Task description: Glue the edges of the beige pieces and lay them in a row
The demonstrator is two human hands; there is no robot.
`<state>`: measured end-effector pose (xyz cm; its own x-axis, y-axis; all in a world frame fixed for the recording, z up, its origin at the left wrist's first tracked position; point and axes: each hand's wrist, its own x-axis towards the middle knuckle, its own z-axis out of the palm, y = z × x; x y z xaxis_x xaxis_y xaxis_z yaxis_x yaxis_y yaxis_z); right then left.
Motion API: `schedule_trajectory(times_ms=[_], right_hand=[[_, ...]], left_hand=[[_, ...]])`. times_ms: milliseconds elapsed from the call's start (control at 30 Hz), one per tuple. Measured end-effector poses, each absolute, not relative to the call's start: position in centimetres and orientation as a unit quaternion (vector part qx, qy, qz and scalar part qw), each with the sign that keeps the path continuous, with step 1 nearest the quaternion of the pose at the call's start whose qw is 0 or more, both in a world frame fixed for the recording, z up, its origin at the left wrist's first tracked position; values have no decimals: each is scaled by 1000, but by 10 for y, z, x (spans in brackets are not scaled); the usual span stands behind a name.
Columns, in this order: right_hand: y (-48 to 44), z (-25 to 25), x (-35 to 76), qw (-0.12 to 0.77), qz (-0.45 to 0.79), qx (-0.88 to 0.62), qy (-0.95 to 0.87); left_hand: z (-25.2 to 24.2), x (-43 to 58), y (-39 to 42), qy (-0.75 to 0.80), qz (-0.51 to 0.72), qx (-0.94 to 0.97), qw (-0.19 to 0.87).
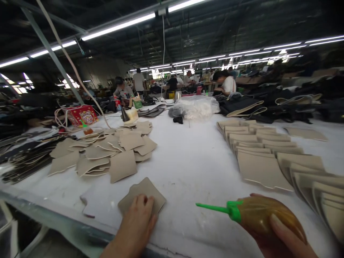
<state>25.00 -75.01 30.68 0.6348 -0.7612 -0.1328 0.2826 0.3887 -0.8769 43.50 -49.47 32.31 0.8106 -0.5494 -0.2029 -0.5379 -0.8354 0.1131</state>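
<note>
My left hand (139, 222) lies on a beige padded piece (143, 188) near the front edge of the table, its fingers resting flat on the top. To the right, my right hand (286, 234) is wrapped round a glue bottle (268, 213) with amber contents, held tilted on its side. The bottle's green nozzle (215, 207) points left towards the piece, apart from it. A loose heap of similar beige pieces (122, 166) lies beyond my left hand. Overlapping rows of beige pieces (260, 166) spread out beyond and beside my right hand.
Dark flat pieces (27, 157) are stacked at the left table edge. A second bottle with a green tip (87, 129) and a red box (83, 115) stand behind the heap. Further back are a clear plastic bag (196, 107), dark fabric (244, 105) and several people working.
</note>
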Motion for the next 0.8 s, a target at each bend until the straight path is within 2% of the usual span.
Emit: schedule_trajectory(times_ms=[467,667,800], right_hand=[[-720,318,276,731,-285,-566,253],[-699,343,292,681,-305,-623,235],[-691,347,309,570,-313,-734,198]], left_hand=[[333,439,-508,-329,-120,935,-46],[337,468,-513,-369,-102,923,31],[332,474,-520,-405,-99,900,124]])
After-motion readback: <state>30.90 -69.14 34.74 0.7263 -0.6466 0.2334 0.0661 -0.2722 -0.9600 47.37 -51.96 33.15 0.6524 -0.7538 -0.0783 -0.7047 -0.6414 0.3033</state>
